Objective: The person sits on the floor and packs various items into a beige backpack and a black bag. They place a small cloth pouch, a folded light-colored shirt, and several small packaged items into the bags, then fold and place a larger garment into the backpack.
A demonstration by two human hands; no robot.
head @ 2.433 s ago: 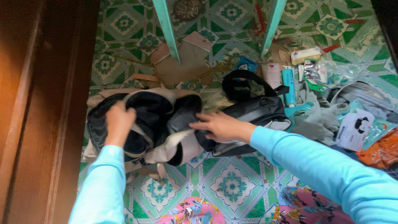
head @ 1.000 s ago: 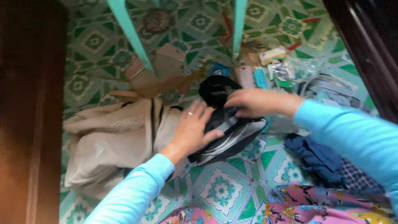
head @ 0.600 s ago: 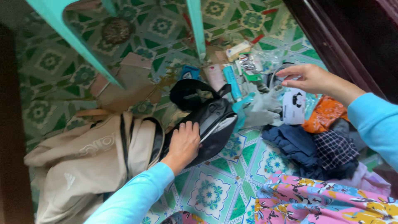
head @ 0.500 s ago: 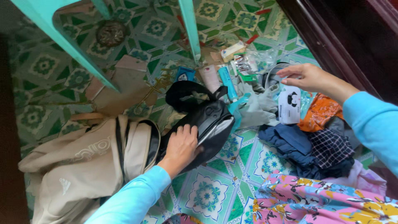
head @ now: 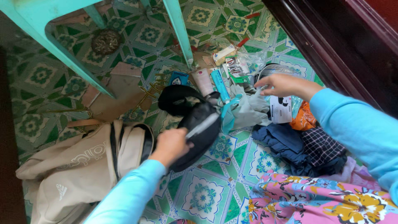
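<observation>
My left hand (head: pixel 171 143) is closed on the edge of a small black bag (head: pixel 200 124) with a loop strap, which lies on the green patterned tile floor (head: pixel 207 191). A beige backpack (head: pixel 78 164) with dark zip openings lies just left of that hand. My right hand (head: pixel 280 84) hovers with its fingers spread over a pile of things at the right. It is just above a white packet with a black figure (head: pixel 280 110) and close to a grey garment (head: pixel 248 110). Nothing shows in its grasp.
Teal table legs (head: pixel 178 31) stand at the top. A dark wooden frame (head: pixel 315 45) runs along the right. Tubes (head: pixel 219 83), small packets (head: pixel 233 66), navy cloth (head: pixel 286 143), checked cloth (head: pixel 323 145) and orange cloth (head: pixel 304 119) crowd the right. Pink floral fabric (head: pixel 323 199) covers my lap.
My left hand has gone from lying flat on the black bag to gripping its edge. My right hand has moved left, off the white packet's top edge and over the pile.
</observation>
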